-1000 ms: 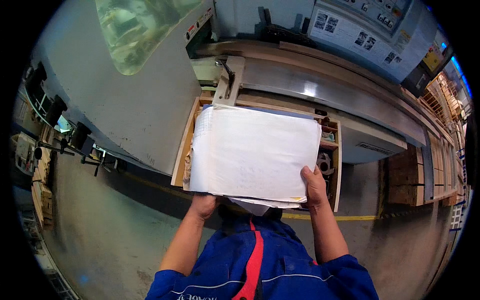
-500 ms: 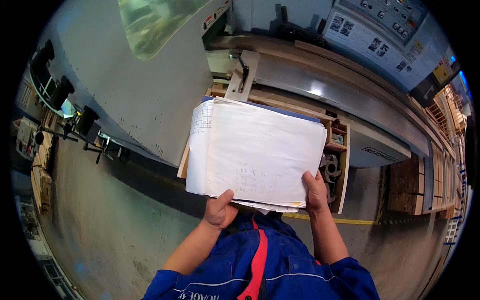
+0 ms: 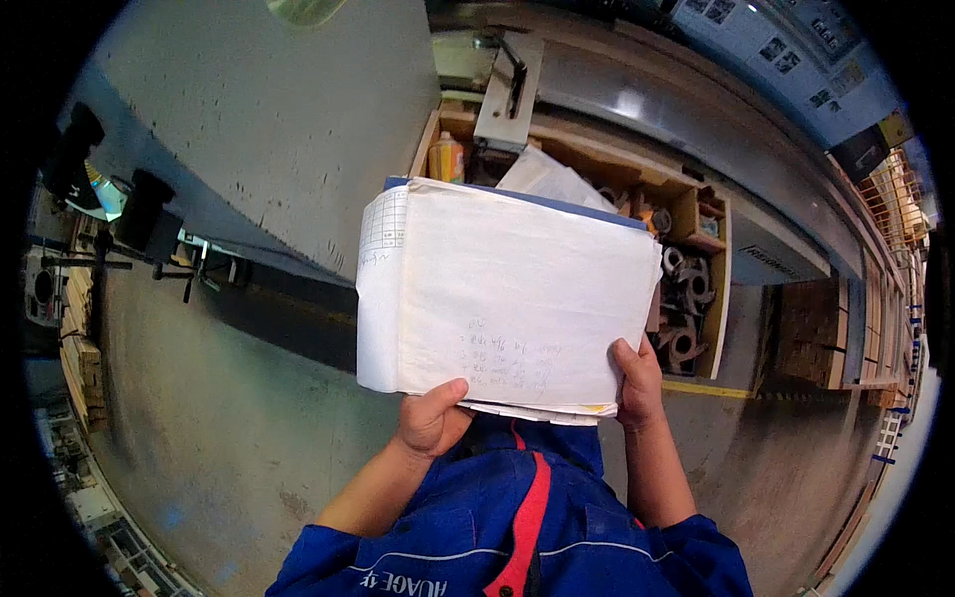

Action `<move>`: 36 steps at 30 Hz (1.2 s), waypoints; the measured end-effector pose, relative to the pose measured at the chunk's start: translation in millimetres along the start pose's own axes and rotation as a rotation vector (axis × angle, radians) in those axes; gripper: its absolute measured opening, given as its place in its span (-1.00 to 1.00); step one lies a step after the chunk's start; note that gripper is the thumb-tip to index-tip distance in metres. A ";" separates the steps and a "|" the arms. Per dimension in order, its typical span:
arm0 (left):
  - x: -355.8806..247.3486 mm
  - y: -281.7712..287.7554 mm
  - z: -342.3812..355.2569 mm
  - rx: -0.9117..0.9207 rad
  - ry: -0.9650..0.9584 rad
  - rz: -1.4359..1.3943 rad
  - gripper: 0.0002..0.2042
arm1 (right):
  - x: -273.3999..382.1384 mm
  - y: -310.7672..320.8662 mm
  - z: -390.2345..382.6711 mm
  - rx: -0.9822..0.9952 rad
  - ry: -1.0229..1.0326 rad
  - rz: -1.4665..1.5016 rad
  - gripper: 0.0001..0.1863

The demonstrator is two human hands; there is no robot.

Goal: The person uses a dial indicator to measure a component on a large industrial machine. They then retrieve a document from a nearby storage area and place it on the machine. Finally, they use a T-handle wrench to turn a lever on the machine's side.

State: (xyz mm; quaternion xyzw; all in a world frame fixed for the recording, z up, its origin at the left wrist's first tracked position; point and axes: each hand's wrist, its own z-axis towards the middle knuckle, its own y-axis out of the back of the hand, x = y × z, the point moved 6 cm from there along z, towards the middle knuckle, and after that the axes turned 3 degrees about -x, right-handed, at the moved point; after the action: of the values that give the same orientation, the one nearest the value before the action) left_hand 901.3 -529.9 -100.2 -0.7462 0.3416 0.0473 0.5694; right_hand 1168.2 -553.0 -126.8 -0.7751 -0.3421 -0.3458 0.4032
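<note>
Left hand (image 3: 434, 418) and right hand (image 3: 640, 380) hold the papers (image 3: 527, 284); a firm, level grip should keep them together.

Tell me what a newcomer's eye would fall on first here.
Most likely the big white stack of paper in the middle, gripped at its lower edge by the left hand and near its lower right corner by the right hand. Next might come the wooden box beyond it, with metal parts toward its right and a yellow container toward its left.
</note>
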 end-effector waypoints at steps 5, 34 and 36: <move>-0.6 19.9 -34.8 -0.066 0.018 -0.001 -0.25 | -22.4 -5.3 -18.5 0.045 -0.035 0.021 -0.42; -129.9 191.8 -349.4 -0.336 -0.513 -0.031 -0.28 | -231.0 -247.2 -194.6 0.588 -0.322 -0.155 -0.47; -160.8 230.2 -374.8 -0.341 -0.549 -0.085 -0.30 | -268.1 -296.8 -216.6 0.645 -0.376 -0.164 -0.48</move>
State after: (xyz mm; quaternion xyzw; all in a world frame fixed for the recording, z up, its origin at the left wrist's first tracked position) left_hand 529.7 -814.4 -84.4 -0.8038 0.1312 0.2795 0.5084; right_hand 730.4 -676.3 -134.8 -0.6285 -0.5621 -0.1034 0.5277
